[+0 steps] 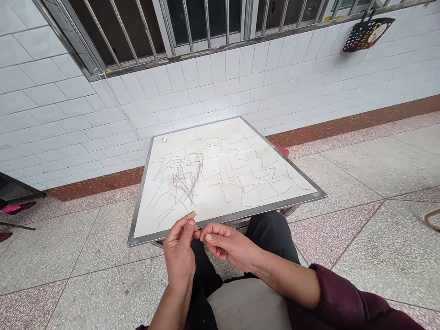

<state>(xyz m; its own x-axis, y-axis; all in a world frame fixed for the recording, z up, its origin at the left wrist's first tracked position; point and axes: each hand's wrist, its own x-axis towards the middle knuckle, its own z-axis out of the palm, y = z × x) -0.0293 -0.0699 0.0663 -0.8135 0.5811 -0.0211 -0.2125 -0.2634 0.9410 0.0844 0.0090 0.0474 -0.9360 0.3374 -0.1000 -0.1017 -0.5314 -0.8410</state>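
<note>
Quick look at the setup: at the far left there's a pink shoe-like thing [17, 208] on the terrazzo floor [103, 293], can't really tell what it is. Moving right, the left hand [178, 259] sits low over the lap, thumb and index pinched on a small tan strip [191, 214], whose long axis tilts up and to the right toward the board. Just right of that, a thin pale strand [207, 239] runs down-right from the left fingertips into the right hand [228, 243], whose thumb and index look closed on it, though whether it's a needle or a stiff hair is too fine to say. So the hands are close together, nearly touching, and the left one is nearer the strip. Straight ahead sits the steel-framed white board [261, 211] with dark hair strands [185, 176] laid out in zigzags, and the right forearm [285, 279] leads back to a maroon sleeve [338, 293].
</note>
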